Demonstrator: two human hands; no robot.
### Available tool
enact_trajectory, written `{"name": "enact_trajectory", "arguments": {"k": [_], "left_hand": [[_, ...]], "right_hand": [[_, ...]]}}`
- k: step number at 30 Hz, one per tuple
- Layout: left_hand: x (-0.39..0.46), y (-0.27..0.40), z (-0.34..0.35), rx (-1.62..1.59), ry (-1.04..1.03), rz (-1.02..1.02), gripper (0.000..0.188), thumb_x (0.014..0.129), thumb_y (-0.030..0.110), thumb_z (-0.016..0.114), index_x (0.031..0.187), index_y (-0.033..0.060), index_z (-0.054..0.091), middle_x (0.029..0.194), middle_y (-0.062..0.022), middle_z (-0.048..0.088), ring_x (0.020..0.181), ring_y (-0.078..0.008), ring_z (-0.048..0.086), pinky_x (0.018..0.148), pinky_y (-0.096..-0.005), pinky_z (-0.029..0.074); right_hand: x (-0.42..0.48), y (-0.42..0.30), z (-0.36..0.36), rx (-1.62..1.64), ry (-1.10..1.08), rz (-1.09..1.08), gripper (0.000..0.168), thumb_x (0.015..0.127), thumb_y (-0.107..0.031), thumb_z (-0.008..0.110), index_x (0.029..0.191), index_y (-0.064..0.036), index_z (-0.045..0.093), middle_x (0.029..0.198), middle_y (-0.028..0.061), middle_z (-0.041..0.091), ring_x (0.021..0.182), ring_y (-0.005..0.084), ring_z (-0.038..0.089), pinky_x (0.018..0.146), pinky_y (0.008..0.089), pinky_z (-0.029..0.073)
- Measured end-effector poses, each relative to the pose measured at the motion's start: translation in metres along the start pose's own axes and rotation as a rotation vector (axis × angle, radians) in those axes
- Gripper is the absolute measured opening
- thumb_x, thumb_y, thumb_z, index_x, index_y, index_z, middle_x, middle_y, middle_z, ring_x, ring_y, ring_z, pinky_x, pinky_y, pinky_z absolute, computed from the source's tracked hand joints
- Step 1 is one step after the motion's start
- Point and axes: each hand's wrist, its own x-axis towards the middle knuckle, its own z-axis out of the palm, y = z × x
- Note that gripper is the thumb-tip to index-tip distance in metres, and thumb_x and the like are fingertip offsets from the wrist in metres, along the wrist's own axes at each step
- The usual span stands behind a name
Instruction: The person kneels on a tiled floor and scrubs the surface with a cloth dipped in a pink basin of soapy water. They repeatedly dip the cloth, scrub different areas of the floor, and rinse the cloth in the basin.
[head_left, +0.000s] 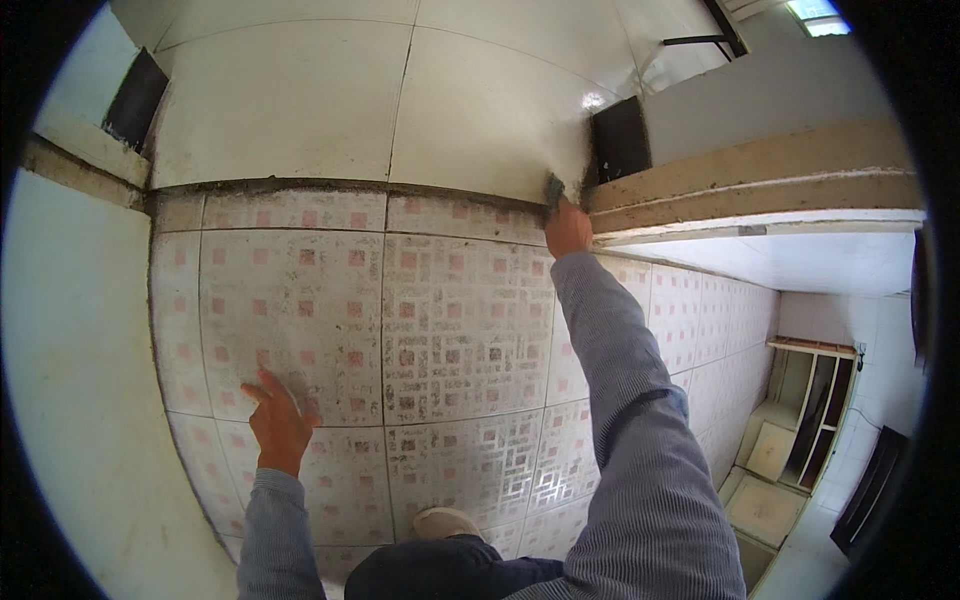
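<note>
My right hand (569, 228) reaches down to the doorway threshold and holds a small dark grey scrubbing pad (554, 187) against the edge of the cream floor tile (480, 112). The pad touches the tile near the right door jamb, where dark dirt marks the corner. My left hand (280, 424) hangs over the patterned floor tiles (457, 322), empty, with its fingers apart. Those tiles bear pink squares and worn grey lines. A dark, dirty seam (330, 184) runs between the cream and the patterned tiles. The back of my right hand hides part of the pad.
Black baseboard pieces (619, 140) stand at both sides of the doorway. The wooden door frame (750, 187) is on the right, a pale wall or door panel (82, 360) on the left. My beige shoe (448, 522) is below. A cabinet with shelves (814, 412) stands at the far right.
</note>
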Motion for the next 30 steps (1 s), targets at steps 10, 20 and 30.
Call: {"name": "enact_trajectory", "arguments": {"k": [10, 20, 30], "left_hand": [[0.003, 0.010, -0.006, -0.071, -0.033, -0.018, 0.113, 0.062, 0.033, 0.083, 0.139, -0.0136, 0.015, 0.128, -0.0527, 0.020, 0.086, -0.0400, 0.065, 0.065, -0.0327, 0.055], [0.005, 0.006, -0.001, -0.036, -0.069, -0.008, 0.111, 0.065, 0.037, 0.081, 0.137, -0.0165, 0.015, 0.128, -0.0526, 0.019, 0.081, -0.0382, 0.066, 0.065, -0.0334, 0.055], [0.005, 0.009, -0.011, -0.006, -0.121, -0.006, 0.108, 0.070, 0.038, 0.078, 0.138, -0.0157, 0.015, 0.129, -0.0487, 0.027, 0.088, -0.0373, 0.064, 0.071, -0.0364, 0.053]], "right_hand": [[0.051, 0.007, 0.005, -0.127, -0.049, 0.125, 0.018, 0.081, -0.014, 0.057, 0.087, 0.001, 0.066, 0.091, 0.0234, 0.065, 0.087, 0.0370, 0.064, 0.074, 0.0448, 0.052], [0.036, 0.019, -0.003, -0.107, -0.057, 0.051, 0.016, 0.081, -0.010, 0.057, 0.089, 0.003, 0.062, 0.091, 0.0253, 0.063, 0.088, 0.0392, 0.062, 0.075, 0.0452, 0.052], [0.091, -0.001, -0.018, -0.044, -0.018, 0.191, 0.019, 0.082, -0.014, 0.054, 0.084, 0.000, 0.067, 0.089, 0.0226, 0.065, 0.084, 0.0398, 0.064, 0.074, 0.0457, 0.051]]}}
